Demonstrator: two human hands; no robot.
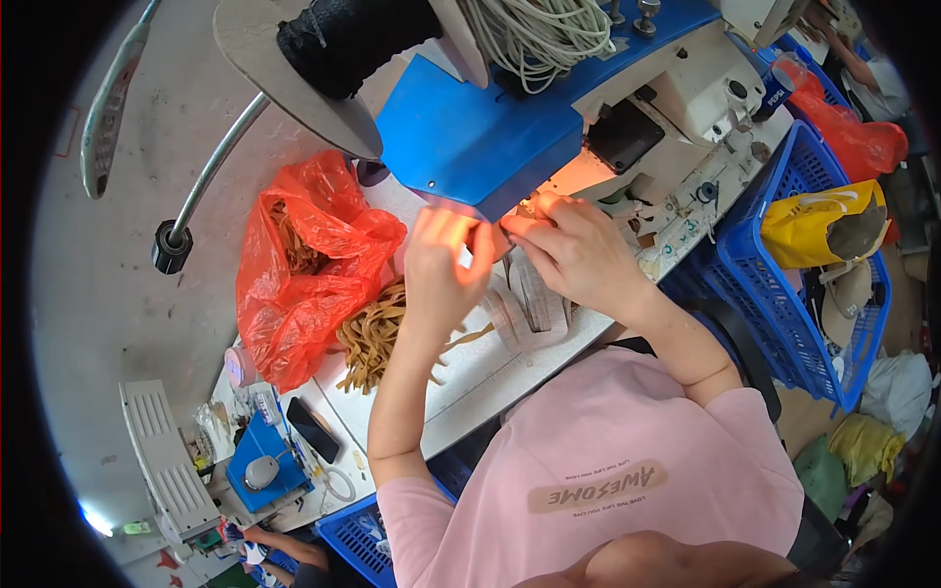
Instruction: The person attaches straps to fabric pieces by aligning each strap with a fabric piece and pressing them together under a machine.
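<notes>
Bright daylight, warm lamp glare under the sewing machine (588,108), fisheye-warped dark corners

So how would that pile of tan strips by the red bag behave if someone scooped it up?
The strips would probably flop: they lie curled and tangled, with loose ends trailing over the table. They look thin and flat, so likely light. A handful might drag others along, since they overlap and spill from the red bag.

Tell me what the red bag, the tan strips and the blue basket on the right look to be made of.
Red bag: thin glossy plastic film, by its crinkles and shine. Tan strips: probably flat elastic or woven tape, matte and limp in a loose heap; too small to be sure. Blue basket: rigid moulded plastic, by its even lattice wall.
</notes>
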